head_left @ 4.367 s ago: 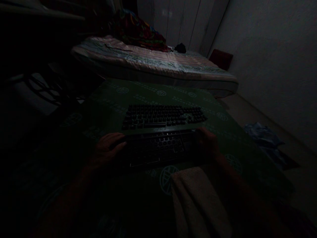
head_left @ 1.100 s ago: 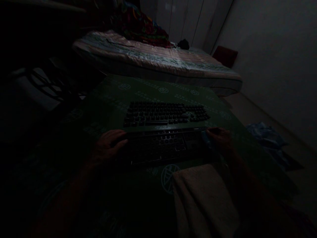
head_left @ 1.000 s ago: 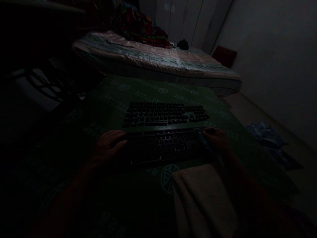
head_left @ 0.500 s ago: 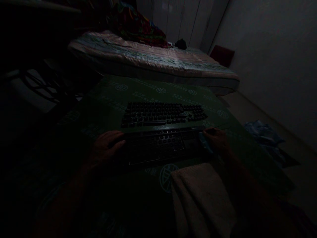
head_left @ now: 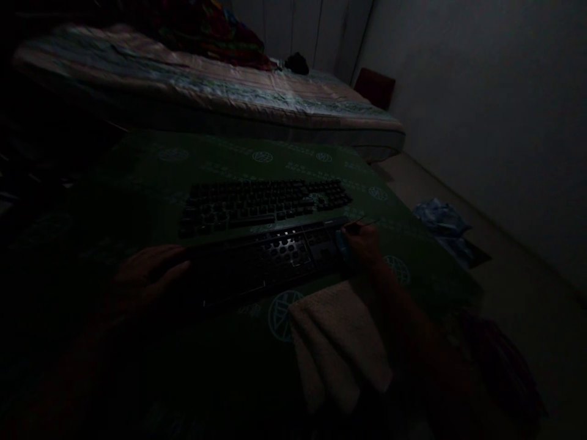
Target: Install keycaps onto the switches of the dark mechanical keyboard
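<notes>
Because the room is so dim, the fine detail at each grip is hard to read: the right hand (head_left: 364,244), at centre right of the frame, is pinched around a thin tool (head_left: 362,222) whose tip points past the right end of the near keyboard (head_left: 270,256), with something small and bluish against the fingers that I cannot identify. The left hand (head_left: 147,281), at lower left, lies with its fingers over that keyboard's left end; whether it clasps the edge or merely rests there I cannot tell. As I judge it, the poor light could let the tool slip and scratch or miss a key, and a weak left hold could let the keyboard slide on the green tabletop (head_left: 137,177). A second keyboard (head_left: 261,201) lies just behind it, a folded towel (head_left: 337,342) nearer the viewer, and the bed (head_left: 206,91) across the top.
</notes>
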A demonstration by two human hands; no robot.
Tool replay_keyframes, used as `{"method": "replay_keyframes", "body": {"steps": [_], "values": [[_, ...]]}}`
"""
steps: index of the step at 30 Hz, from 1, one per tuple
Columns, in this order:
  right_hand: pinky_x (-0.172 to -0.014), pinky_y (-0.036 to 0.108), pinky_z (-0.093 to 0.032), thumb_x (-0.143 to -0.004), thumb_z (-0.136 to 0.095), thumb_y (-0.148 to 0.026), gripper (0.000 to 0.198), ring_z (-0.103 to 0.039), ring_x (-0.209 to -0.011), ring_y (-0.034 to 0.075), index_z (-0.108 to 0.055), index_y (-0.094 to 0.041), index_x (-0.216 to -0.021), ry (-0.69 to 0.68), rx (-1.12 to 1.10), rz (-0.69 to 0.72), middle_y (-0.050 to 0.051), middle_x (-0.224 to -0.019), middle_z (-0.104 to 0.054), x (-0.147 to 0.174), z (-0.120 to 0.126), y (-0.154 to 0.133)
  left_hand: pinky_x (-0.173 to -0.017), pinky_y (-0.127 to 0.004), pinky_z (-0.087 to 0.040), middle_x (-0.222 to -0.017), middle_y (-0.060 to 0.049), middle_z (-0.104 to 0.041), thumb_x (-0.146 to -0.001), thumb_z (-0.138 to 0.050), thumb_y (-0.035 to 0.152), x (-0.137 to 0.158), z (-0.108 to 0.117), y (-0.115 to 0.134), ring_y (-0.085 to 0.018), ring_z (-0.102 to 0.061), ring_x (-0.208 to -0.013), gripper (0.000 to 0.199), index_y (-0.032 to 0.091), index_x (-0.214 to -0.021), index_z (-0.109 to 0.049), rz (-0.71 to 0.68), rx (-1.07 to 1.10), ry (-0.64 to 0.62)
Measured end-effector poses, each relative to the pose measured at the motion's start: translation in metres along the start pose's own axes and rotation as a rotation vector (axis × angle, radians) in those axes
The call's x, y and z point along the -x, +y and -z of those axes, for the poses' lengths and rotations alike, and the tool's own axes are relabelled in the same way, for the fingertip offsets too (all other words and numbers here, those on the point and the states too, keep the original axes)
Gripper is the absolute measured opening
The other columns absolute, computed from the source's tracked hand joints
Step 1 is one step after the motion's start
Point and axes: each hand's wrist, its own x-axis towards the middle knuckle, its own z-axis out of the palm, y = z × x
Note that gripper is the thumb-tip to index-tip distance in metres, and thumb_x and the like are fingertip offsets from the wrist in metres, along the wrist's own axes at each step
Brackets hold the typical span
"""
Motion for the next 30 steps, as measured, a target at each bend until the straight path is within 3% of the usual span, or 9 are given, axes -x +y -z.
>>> {"method": "replay_keyframes", "body": {"steps": [3, 12, 20, 30], "values": [[-0.071, 0.028, -0.046, -0.083, -0.052, -0.03, 0.021, -0.065, -0.078, 0.019, -0.069, -0.018, -0.084, 0.036, 0.071, -0.036, 0.008, -0.082, -0.07, 0.007, -0.002, -0.007, -0.102, -0.051, -0.043, -0.122, -0.009, -0.061, -0.075, -0.044, 0.058, -0.001, 0.002, 0.002, -0.03, -0.054, -0.116, 0.049, 0.022, -0.104, -0.062, 0.087, 0.06, -0.031], [-0.074, 0.027, -0.042, -0.092, -0.04, -0.025, 0.029, -0.061, -0.09, 0.02, -0.064, -0.021, -0.107, 0.034, 0.426, -0.047, 0.009, -0.103, -0.065, 0.022, -0.013, -0.025, -0.103, -0.057, -0.04, -0.125, -0.013, -0.059, -0.07, -0.04, 0.06, -0.003, 0.01, 0.019, -0.035, -0.052, -0.12, 0.057, 0.018, -0.103, -0.062, 0.149, 0.038, -0.087], [-0.069, 0.027, -0.04, -0.094, -0.036, -0.025, 0.03, -0.061, -0.086, 0.019, -0.061, -0.022, -0.11, 0.011, 0.472, -0.081, 0.008, -0.102, -0.065, 0.022, -0.015, -0.027, -0.101, -0.056, -0.043, -0.124, -0.013, -0.06, -0.07, -0.041, 0.059, -0.006, 0.008, 0.014, -0.034, -0.054, -0.117, 0.057, 0.018, -0.105, -0.062, 0.133, 0.047, -0.091], [-0.076, 0.031, -0.041, -0.092, -0.038, -0.021, 0.03, -0.056, -0.097, 0.023, -0.06, -0.023, -0.113, 0.006, 0.536, -0.047, 0.009, -0.105, -0.063, 0.025, -0.013, -0.03, -0.102, -0.051, -0.043, -0.122, -0.011, -0.062, -0.071, -0.041, 0.058, -0.005, 0.009, 0.014, -0.031, -0.054, -0.118, 0.052, 0.02, -0.101, -0.062, 0.103, 0.038, -0.076]]}}
